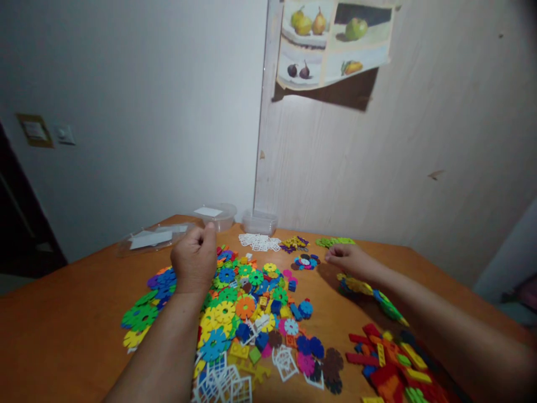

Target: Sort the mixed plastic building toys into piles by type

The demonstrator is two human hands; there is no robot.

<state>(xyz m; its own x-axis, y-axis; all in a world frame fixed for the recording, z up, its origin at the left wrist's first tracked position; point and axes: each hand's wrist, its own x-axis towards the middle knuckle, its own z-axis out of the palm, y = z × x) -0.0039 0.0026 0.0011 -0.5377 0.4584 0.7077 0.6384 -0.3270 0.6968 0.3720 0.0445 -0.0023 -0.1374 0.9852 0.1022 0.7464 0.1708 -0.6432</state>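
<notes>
Sorting stage. Left hand (193, 258), loosely fisted with its contents hidden, hovers at the 11 o'clock edge of the gear-disc pile (235, 310). Right hand (349, 258), fingers curled flat, empty, rests beside the small disc cluster (305, 261). Judged next: a precise pinch.

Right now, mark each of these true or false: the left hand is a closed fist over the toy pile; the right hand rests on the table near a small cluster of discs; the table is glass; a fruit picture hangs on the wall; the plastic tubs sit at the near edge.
1. The left hand is a closed fist over the toy pile. True.
2. The right hand rests by a small cluster of discs. True.
3. The table is glass. False: it is orange-brown wood.
4. A fruit picture hangs on the wall. True.
5. The plastic tubs sit at the near edge. False: they are at the far edge.
</notes>
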